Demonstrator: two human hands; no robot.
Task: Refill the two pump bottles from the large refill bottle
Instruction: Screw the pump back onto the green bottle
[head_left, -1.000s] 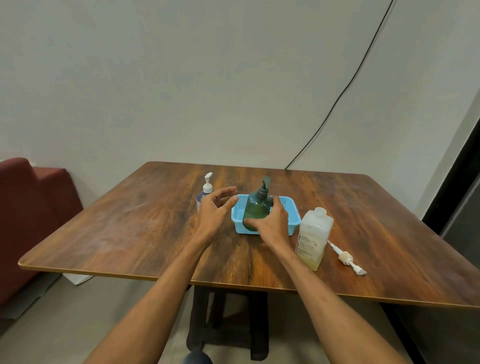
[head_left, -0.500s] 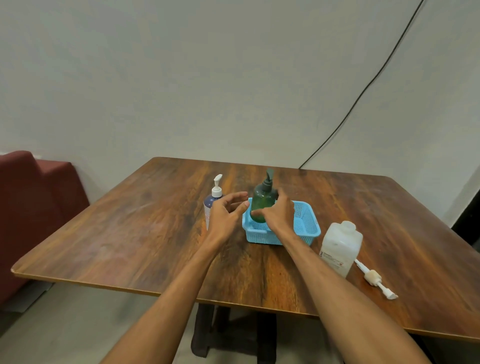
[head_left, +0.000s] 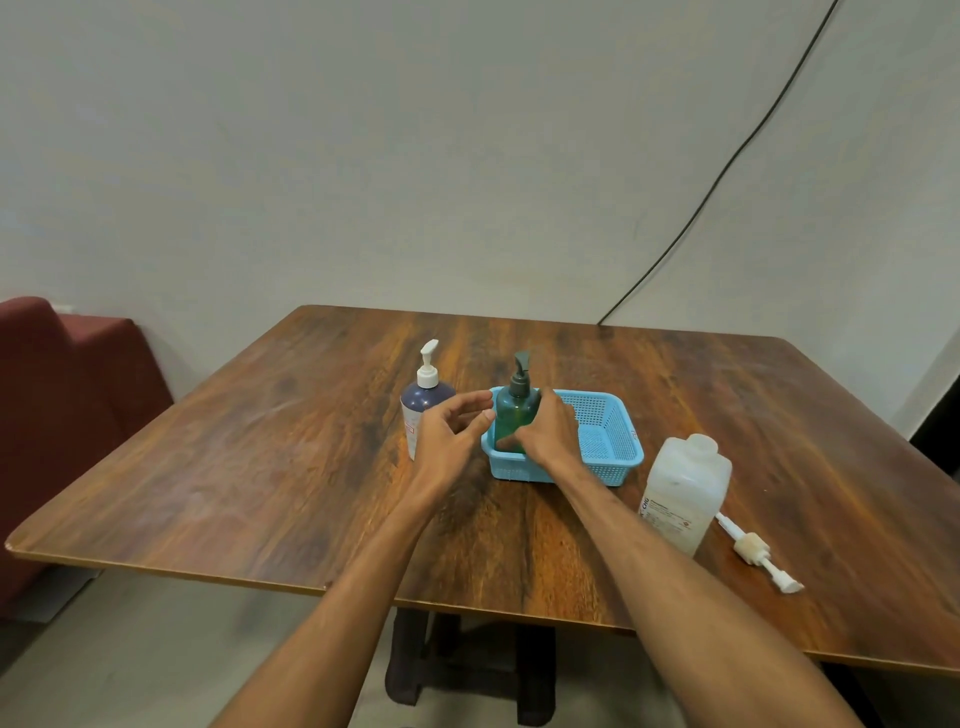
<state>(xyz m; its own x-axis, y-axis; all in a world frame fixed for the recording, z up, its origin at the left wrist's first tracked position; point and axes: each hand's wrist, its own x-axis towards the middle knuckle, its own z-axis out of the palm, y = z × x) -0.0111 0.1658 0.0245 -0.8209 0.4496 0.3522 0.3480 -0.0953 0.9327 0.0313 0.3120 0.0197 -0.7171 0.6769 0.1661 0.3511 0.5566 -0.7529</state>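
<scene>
While standing in the basket (head_left: 609, 470), green pump bottle (head_left: 511, 415) is gripped by right hand (head_left: 553, 435).
Left hand (head_left: 447, 441) is open, fingers loosely spread, just beside it.

Wooden bench (head_left: 260, 467) carrying an upright dark blue pump bottle (head_left: 425, 397), a light blue basket (head_left: 597, 470) to its right, a large pale refill bottle (head_left: 683, 493) nearer the front edge, and a loose white pump (head_left: 753, 551) lying beside it

Wooden table (head_left: 260, 467), dark grain, rounded corners, dark base (head_left: 467, 670) beneath. Light-blue perforated basket (head_left: 613, 470) near table centre, sitting flat. Plain pale wall (head_left: 363, 156) behind; black cable (head_left: 727, 166) runs diagonally down it to the table's far edge. Dark red upholstered seat (head_left: 62, 415) at left; grey floor (head_left: 130, 649) below
</scene>
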